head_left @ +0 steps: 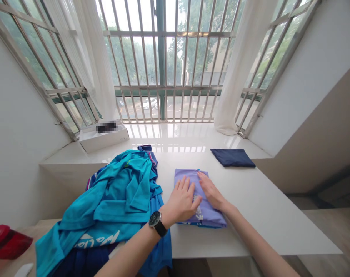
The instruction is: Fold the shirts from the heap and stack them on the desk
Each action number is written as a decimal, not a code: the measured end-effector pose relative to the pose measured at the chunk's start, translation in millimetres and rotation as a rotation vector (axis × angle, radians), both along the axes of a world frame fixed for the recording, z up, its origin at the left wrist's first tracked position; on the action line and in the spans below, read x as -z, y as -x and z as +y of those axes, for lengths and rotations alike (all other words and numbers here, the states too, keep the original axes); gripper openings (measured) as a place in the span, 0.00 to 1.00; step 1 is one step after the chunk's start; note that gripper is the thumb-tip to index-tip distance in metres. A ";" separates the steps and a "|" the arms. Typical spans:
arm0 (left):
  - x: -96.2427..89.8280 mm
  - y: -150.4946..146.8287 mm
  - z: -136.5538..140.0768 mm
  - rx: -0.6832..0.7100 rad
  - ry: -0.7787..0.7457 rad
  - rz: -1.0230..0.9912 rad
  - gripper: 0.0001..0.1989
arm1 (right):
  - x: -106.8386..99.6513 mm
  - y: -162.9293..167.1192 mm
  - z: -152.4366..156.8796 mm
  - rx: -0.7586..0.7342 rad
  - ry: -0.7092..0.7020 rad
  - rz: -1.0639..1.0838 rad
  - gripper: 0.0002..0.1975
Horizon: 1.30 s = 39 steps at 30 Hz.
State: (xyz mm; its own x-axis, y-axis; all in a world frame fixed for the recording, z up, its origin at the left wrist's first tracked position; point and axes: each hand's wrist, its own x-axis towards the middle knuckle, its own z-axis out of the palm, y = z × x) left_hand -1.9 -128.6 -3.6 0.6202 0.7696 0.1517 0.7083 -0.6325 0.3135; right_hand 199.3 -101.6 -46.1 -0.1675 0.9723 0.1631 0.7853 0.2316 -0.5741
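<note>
A folded lavender shirt (189,175) with a white print lies on the white table in front of me. Bits of blue cloth show at its lower and upper edges. My left hand (182,200), with a black-strapped watch (155,219) on the wrist, rests flat on the shirt with its fingers spread. On the shirt's right side lies my right hand (211,190), fingers stretched out and touching the cloth. Left of the shirt is a loose heap of clothes, topped by a teal shirt (120,192) with white lettering.
A folded navy cloth (233,157) lies at the table's back right. On the window sill to the left stands a white box (105,140) with a blurred dark item on top. White curtains (232,77) hang before the barred window. A red object (7,242) sits at the lower left.
</note>
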 end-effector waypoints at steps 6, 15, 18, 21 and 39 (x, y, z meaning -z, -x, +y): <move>10.5 -1.5 -19.2 0.027 0.011 -0.033 0.50 | 6.6 9.3 -17.3 -0.005 -0.125 -0.094 0.34; 8.9 1.0 -17.6 0.001 0.073 -0.062 0.59 | -1.0 14.1 -20.3 0.010 -0.049 -0.354 0.38; 14.2 4.5 -16.4 -0.144 0.146 -0.088 0.60 | -3.7 13.0 -14.2 0.020 -0.043 -0.368 0.38; 18.9 6.1 -17.3 -0.251 0.174 -0.142 0.56 | -2.3 13.0 -11.3 0.007 -0.055 -0.374 0.41; 14.6 -190.3 -28.2 -0.259 0.322 -0.336 0.46 | 20.5 -161.4 -48.1 0.439 0.050 -0.426 0.36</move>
State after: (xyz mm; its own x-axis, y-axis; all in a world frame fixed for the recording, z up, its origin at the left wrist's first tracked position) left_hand 188.4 -156.8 -18.2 0.3611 0.9317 0.0398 0.6555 -0.2840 0.6997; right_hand 360.7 -149.7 -66.6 0.2101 0.9700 0.1224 0.9642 -0.1848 -0.1903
